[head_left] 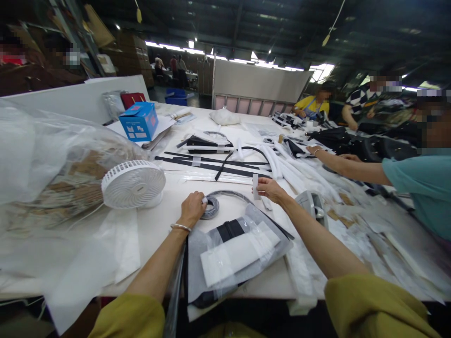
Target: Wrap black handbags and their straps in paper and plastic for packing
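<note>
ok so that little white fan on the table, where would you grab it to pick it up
Probably by the rim of the white fan, from above. It sits tilted back with its round grille facing up toward the camera, so the edge is exposed all round. The side nearer the left hand looks freest; the far side presses against the clear plastic bag. Its base is hidden.

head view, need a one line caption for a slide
Left hand on a roll of tape, right hand pinching a white strip, beside a small white fan.
</note>
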